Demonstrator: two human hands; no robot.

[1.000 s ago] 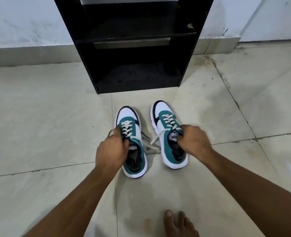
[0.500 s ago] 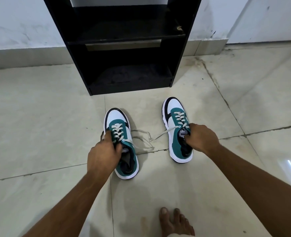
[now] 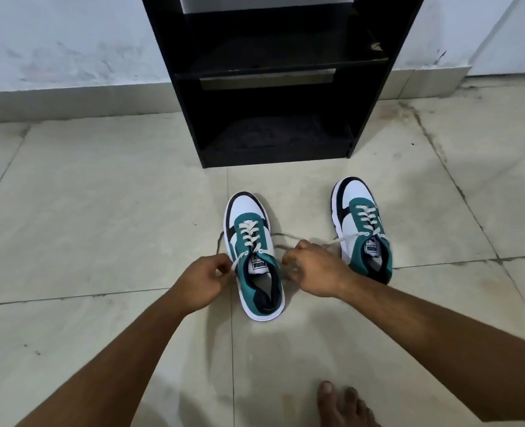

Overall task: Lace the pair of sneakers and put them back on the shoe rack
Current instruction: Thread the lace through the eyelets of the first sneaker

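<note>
Two white, teal and black sneakers stand on the tiled floor, toes toward a black shoe rack (image 3: 273,140). The left sneaker (image 3: 253,260) is laced through its eyelets, with its lace ends loose. My left hand (image 3: 201,282) pinches the left lace end beside that shoe's collar. My right hand (image 3: 312,268) grips the other lace end on the shoe's right side. The right sneaker (image 3: 363,228) stands apart to the right, untouched, and its loose lace trails toward my right hand.
The rack has an open bottom compartment and a shelf above, backed against a white wall (image 3: 70,41). My bare foot (image 3: 344,405) rests on the floor at the lower right. Pale tiles (image 3: 100,211) spread around the shoes.
Both hands let go of the shoe tongues. The right sneaker now sits farther right, and both hands have moved to the left sneaker's lace ends.
</note>
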